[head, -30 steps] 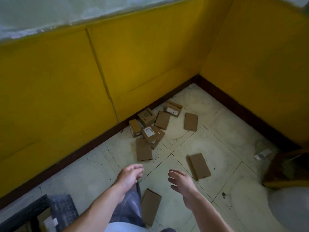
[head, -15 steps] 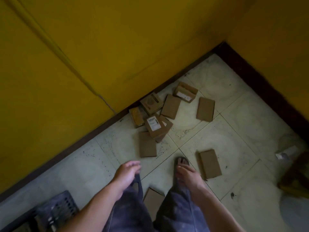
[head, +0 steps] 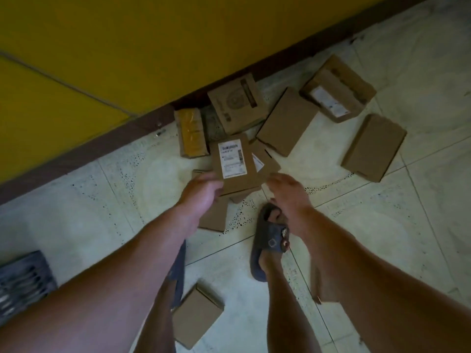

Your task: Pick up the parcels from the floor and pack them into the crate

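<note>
Several brown cardboard parcels lie on the tiled floor by the yellow wall. A parcel with a white label [head: 234, 161] rests on top of another one [head: 266, 159]. My left hand [head: 201, 192] is at its lower left corner, fingers curled around the edge. Just right of that parcel hovers my right hand [head: 288, 189], fingers apart and holding nothing. A plain parcel [head: 214, 216] lies partly hidden under my left hand. The dark grey crate [head: 23, 284] shows at the lower left edge.
More parcels: a yellow-taped one [head: 191, 133], a printed box [head: 237, 103], plain flat ones [head: 285, 123] [head: 372, 149], a labelled box [head: 336, 95], and one near my legs [head: 196, 317]. My sandalled foot [head: 270, 240] stands below my right hand. A dark skirting [head: 76, 154] borders the wall.
I have bent down closer to the pile. Both hands have moved forward from above my legs to the labelled parcel, the left now on its corner.
</note>
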### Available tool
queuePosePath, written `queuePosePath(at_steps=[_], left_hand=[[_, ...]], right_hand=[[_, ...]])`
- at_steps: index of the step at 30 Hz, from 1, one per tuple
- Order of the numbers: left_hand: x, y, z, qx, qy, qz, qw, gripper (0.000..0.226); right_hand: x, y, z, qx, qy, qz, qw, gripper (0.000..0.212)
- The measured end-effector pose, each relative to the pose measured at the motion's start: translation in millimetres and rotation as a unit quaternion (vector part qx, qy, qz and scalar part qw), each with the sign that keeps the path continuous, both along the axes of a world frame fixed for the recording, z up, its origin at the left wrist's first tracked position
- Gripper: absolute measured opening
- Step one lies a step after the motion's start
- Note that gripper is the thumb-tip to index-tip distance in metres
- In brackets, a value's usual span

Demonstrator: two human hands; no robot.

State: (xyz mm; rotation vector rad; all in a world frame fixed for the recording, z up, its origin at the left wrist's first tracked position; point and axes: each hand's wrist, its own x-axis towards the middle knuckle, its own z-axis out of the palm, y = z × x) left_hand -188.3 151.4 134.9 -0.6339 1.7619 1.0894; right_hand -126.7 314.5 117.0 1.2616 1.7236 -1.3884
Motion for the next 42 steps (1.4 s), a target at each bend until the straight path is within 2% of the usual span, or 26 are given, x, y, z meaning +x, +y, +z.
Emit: queuePosePath(at_steps=[3, 5, 9, 11, 13, 17, 21, 23, 26, 28, 30, 34, 38, 42], left_hand=[[-28, 23, -55, 0.007, 0.015, 0.005, 1.000, 0.032], [-46, 35, -86, 0.013, 0.027, 0.019, 0.999, 0.028], [-79, 52, -135, -0.003, 0.035, 0.064, 0.997, 0.025], [-92, 55, -153, 0.000, 0.031, 0.072, 0.997, 0.030], [-102, 57, -165, 0.008, 0.022, 0.084, 0.996, 0.031], [-113, 62, -175, 0.045, 0.017, 0.126, 0.991, 0.031], [-114, 56, -162, 0.046, 0.016, 0.153, 0.987, 0.028], [-111, 47, -150, 0.033, 0.052, 0.121, 0.991, 0.029], [-96, 32, -114, 0.027, 0.092, 0.045, 0.994, 0.042], [-83, 23, -84, 0.040, 0.107, 0.046, 0.992, 0.047], [-68, 14, -51, 0.047, 0.118, 0.045, 0.991, 0.043], [-41, -9, 23, 0.059, 0.136, 0.026, 0.989, 0.036], [-14, -43, 109, 0.075, 0.118, -0.010, 0.990, 0.040], [4, -78, 201, 0.113, 0.074, -0.070, 0.988, 0.047]], right_hand=[[-44, 22, -48, 0.045, 0.037, 0.014, 0.998, 0.025], [-67, 30, -78, 0.040, 0.048, 0.027, 0.998, 0.022], [-110, 44, -135, 0.034, 0.093, 0.015, 0.995, 0.046], [-128, 47, -155, 0.056, 0.119, 0.010, 0.991, 0.049], [-141, 51, -171, 0.058, 0.135, 0.039, 0.988, 0.048], [-152, 58, -189, 0.087, 0.097, 0.111, 0.985, 0.040], [-152, 52, -183, 0.088, 0.087, 0.060, 0.991, 0.026], [-142, 44, -158, 0.108, 0.091, 0.049, 0.989, 0.017], [-111, 31, -102, 0.124, 0.081, 0.018, 0.989, 0.029], [-86, 20, -61, 0.116, 0.086, 0.012, 0.989, 0.022], [-63, 6, -22, 0.101, 0.087, -0.021, 0.991, 0.011], [-17, -25, 62, 0.077, 0.074, -0.108, 0.988, 0.017], [23, -62, 153, 0.036, 0.073, -0.190, 0.978, 0.023], [58, -91, 245, 0.051, 0.084, -0.189, 0.977, 0.029]])
